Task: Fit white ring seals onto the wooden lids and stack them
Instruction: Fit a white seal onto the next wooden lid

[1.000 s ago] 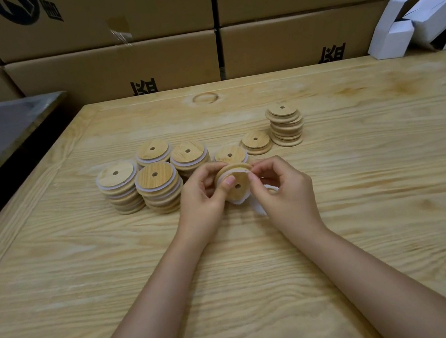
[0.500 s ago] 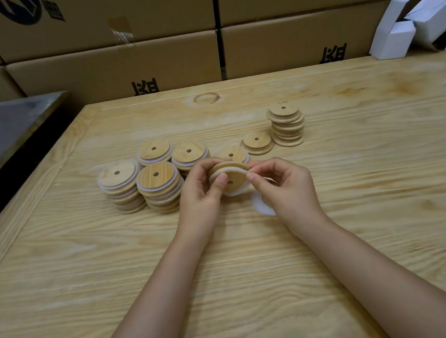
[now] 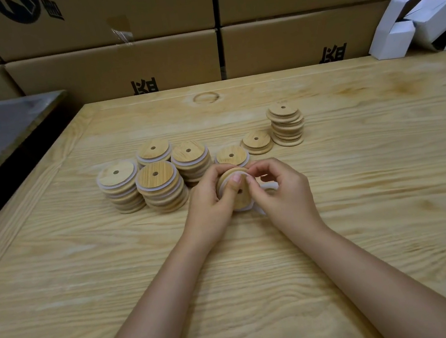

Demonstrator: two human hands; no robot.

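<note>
1. Now, head view: the left hand (image 3: 209, 201) holds a wooden lid (image 3: 243, 197) tilted on edge just above the desk (image 3: 361, 208). Its grip is clamped on the lid, with the thumb across the near face and the fingers curled behind the rim.
2. The right hand (image 3: 280, 189) has its grip pinched on the white ring seal (image 3: 271, 186) at the lid's upper rim. The seal lies partly round the lid, and a slack loop trails right beneath the fingers.
3. The held lid is at mid-desk, just in front of a short sealed stack (image 3: 232, 156).
4. Left of the hands are four taller sealed stacks (image 3: 159, 182), close together, with white rings showing between the lids.
5. Further back on the right are two plain lid stacks (image 3: 286, 124) — one low, one tall — showing wood edges only.
6. Cardboard boxes (image 3: 119, 66) stand along the far edge, white cartons (image 3: 409, 28) at far right, and a grey metal surface (image 3: 1, 131) at left.
</note>
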